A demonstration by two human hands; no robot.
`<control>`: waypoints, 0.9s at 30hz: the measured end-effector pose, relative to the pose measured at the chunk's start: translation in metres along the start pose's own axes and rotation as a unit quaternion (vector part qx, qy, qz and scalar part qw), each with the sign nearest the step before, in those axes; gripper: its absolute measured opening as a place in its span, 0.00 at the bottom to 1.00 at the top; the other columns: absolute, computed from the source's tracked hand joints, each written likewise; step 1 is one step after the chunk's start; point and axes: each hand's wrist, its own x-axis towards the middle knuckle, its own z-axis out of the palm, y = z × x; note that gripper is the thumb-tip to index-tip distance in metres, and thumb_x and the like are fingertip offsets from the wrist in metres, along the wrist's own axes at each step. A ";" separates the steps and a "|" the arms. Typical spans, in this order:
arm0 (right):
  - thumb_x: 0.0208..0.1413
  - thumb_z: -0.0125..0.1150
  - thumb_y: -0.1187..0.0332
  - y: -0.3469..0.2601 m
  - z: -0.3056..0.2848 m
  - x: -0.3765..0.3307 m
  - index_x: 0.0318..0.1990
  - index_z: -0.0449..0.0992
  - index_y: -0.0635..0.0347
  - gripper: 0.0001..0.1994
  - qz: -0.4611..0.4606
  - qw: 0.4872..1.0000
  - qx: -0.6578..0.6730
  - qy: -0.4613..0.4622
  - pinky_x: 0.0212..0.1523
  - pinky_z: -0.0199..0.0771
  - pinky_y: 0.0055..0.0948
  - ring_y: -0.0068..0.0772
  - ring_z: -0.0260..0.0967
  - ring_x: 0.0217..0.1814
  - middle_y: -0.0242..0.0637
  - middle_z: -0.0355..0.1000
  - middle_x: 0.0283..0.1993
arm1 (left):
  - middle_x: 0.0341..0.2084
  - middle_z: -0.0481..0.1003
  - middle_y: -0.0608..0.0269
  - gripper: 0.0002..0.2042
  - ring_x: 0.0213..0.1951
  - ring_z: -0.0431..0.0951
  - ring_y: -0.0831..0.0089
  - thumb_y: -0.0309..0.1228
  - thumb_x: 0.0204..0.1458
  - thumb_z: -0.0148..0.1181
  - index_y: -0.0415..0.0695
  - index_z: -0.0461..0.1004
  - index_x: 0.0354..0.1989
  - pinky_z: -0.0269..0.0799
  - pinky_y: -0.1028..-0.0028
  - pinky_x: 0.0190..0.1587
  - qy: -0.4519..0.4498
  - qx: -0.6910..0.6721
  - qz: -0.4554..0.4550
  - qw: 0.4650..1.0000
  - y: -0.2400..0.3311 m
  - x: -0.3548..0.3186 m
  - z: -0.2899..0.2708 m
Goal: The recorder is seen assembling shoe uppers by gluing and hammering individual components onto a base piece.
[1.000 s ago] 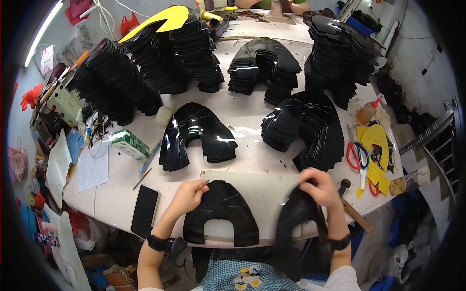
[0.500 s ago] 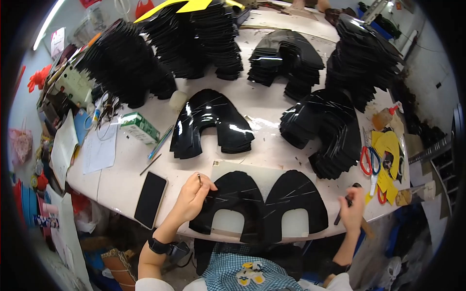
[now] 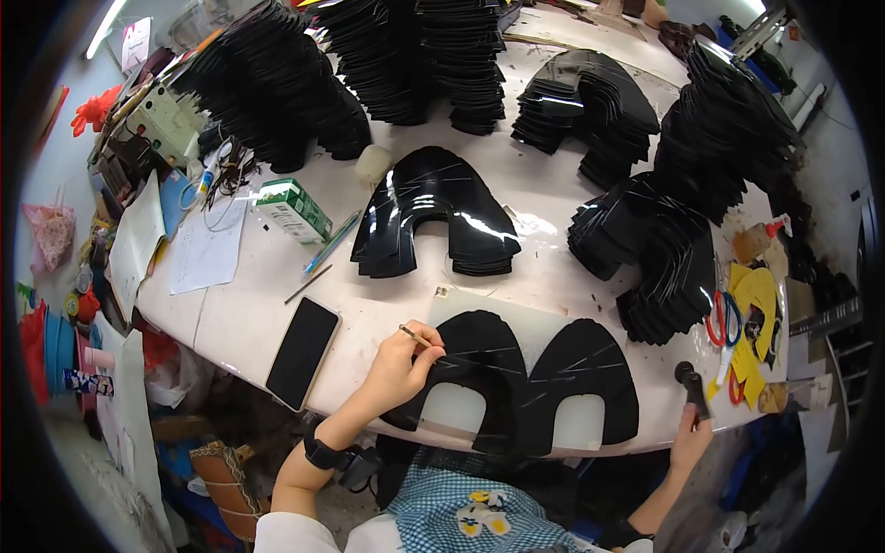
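Note:
Two flat black arch-shaped pieces [image 3: 579, 369] lie side by side on a pale translucent board [image 3: 454, 403] at the table's near edge. Above the left piece's left side, my left hand [image 3: 402, 369] is closed round a slim brass-coloured rod [image 3: 415, 335], its end pointing up and left. Whether the rod's lower end touches the piece is hidden by my fingers. To the right of the board, at the table edge, my right hand [image 3: 689, 442] grips what looks like a hammer, its black head [image 3: 691, 387] upward; the handle is hidden.
Beyond the board stand stacks of black arch pieces, one central [image 3: 433, 207] and one right [image 3: 659, 249], with taller ones [image 3: 277, 88] behind. A phone [image 3: 303, 353], green box [image 3: 293, 210] and pens [image 3: 332, 241] lie left. Scissors [image 3: 724, 323] and yellow scraps [image 3: 758, 304] sit right.
The whole view has shifted. My left hand has moved right, further over the left black piece. My right hand has moved away from the board toward the lower right, and the hammer's head has turned.

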 end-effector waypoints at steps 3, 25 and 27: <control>0.55 0.49 0.66 -0.033 -0.017 -0.006 0.30 0.68 0.70 0.12 0.134 0.962 0.220 -0.088 0.22 0.57 0.22 0.19 0.56 0.19 0.30 0.61 0.20 | 0.24 0.72 0.58 0.03 0.23 0.74 0.72 0.19 0.45 0.56 0.35 0.69 0.28 0.70 0.78 0.29 0.010 0.018 0.029 0.999 -0.002 0.000 0.000; 0.38 0.66 0.73 -0.170 0.006 -0.023 0.32 0.70 0.64 0.13 -0.271 0.836 0.166 -0.448 0.25 0.65 0.24 0.33 0.67 0.25 0.41 0.67 0.29 | 0.21 0.72 0.56 0.02 0.22 0.74 0.70 0.15 0.44 0.54 0.35 0.69 0.26 0.69 0.77 0.27 0.034 0.041 0.050 0.997 0.000 0.000 0.002; 0.36 0.66 0.74 -0.180 0.016 -0.026 0.30 0.70 0.64 0.12 -0.299 0.836 0.165 -0.430 0.25 0.64 0.25 0.33 0.66 0.24 0.40 0.67 0.27 | 0.22 0.72 0.56 0.04 0.22 0.74 0.67 0.16 0.43 0.56 0.36 0.69 0.26 0.69 0.76 0.26 0.054 0.059 0.091 0.993 0.002 -0.001 0.007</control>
